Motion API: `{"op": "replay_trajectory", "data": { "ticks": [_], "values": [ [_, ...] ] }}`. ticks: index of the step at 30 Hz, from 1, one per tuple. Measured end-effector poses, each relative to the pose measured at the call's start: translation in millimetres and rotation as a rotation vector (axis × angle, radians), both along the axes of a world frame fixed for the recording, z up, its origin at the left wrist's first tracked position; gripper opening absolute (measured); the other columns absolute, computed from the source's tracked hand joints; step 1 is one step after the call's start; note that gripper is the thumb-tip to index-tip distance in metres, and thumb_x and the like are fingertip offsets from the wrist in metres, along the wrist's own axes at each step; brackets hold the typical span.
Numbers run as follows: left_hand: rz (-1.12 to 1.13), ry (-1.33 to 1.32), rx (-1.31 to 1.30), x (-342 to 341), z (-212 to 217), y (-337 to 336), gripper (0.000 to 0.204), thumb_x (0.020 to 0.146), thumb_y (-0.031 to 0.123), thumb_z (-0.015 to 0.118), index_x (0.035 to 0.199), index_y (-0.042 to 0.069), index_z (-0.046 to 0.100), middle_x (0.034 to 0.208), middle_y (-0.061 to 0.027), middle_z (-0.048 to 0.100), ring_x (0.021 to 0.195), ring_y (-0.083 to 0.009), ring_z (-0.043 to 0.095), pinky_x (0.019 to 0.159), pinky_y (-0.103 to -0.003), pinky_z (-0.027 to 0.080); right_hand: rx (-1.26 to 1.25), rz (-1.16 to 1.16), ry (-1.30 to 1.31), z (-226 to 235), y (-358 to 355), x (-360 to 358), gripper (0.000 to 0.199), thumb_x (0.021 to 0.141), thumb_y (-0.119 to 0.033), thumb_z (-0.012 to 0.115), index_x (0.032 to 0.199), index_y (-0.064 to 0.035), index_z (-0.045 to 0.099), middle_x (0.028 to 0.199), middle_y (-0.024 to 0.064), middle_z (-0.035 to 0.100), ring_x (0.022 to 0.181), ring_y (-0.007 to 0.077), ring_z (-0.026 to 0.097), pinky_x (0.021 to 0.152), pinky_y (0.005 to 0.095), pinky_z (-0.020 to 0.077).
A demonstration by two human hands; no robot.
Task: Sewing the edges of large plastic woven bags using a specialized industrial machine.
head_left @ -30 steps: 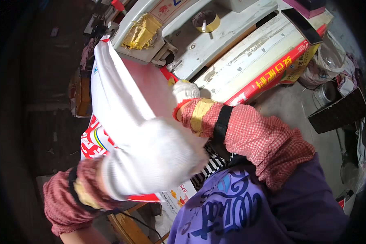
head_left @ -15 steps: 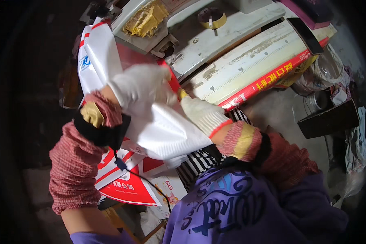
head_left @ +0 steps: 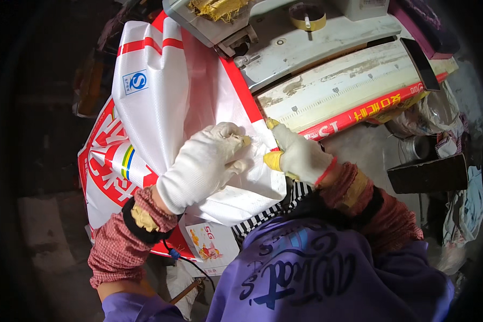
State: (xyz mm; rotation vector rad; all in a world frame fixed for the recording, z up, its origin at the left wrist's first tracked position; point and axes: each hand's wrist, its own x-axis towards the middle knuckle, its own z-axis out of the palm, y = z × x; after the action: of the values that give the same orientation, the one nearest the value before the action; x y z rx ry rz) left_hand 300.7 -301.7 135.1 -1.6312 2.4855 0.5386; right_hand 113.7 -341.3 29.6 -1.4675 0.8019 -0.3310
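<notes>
The left hand (head_left: pixel 201 166), in a white knit glove, is laid palm-down with fingers curled on the white woven sack (head_left: pixel 161 107), pressing its edge. The right hand (head_left: pixel 300 155), likewise gloved, pinches the same edge just beside the left, at the front edge of the machine table (head_left: pixel 327 91).

Compared with half a second ago, when the sack was gathered up between raised hands, it is now spread flat, draped from the table's left corner down toward the lap. The edge is judged to be aligned for feeding along the table.

A tape roll (head_left: pixel 307 16) lies on the far part of the table; a red-and-yellow strip (head_left: pixel 370 110) runs along its near edge.
</notes>
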Motion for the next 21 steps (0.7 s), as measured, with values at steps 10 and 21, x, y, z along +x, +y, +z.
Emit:
{"op": "replay_trajectory", "data": {
  "ticks": [10, 21],
  "values": [
    [-0.083, -0.041, 0.002, 7, -26, 7, 0.042, 0.078, 0.013, 0.063, 0.120, 0.008, 0.056, 0.111, -0.0184, 0.054, 0.096, -0.0354, 0.056, 0.085, -0.039, 0.046, 0.420, -0.139, 0.031, -28, -41, 34, 0.037, 0.088, -0.040, 0.064, 0.097, -0.0037, 0.066, 0.081, 0.0002, 0.061, 0.067, 0.0097, 0.050, 0.060, 0.0272, 0.0432],
    [-0.261, -0.151, 0.435, -30, 96, 16, 0.013, 0.079, 0.021, 0.063, 0.077, 0.009, 0.064, 0.070, -0.0080, 0.061, 0.069, -0.0257, 0.063, 0.062, -0.036, 0.049, 0.232, 0.053, 0.120, -16, -42, 27, 0.030, 0.085, -0.034, 0.058, 0.093, -0.0053, 0.063, 0.077, 0.0114, 0.060, 0.061, 0.0220, 0.057, 0.050, 0.0375, 0.0485]
  ]
}}
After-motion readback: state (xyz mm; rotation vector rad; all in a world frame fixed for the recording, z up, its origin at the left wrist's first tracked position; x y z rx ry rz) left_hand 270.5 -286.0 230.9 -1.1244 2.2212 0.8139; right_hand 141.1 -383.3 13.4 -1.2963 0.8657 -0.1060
